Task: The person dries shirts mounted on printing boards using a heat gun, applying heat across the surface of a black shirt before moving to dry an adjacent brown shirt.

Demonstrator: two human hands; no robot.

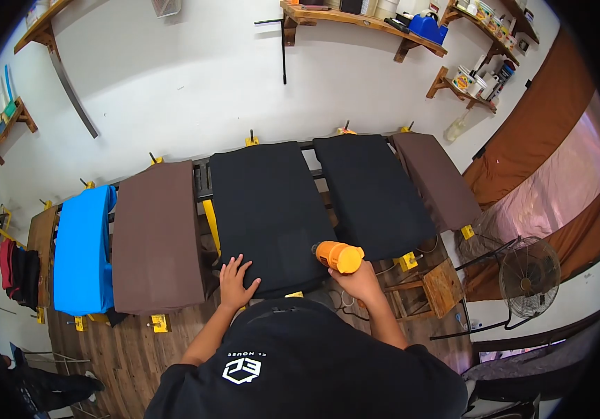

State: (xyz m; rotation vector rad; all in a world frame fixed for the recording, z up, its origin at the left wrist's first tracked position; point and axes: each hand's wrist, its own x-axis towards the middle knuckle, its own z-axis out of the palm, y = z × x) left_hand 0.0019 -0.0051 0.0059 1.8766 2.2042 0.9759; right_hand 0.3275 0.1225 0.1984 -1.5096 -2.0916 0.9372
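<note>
Ok, RH [358,282] w/ orange tool [342,257], shelf tubs [462,78]

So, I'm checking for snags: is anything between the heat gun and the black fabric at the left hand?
Nothing visible stands between the heat gun in the right hand and the black fabric; the left hand rests at that fabric's near-left corner, clear of the nozzle.

Left hand [234,283] splayed, palm down; right hand [358,283] curled.
</note>
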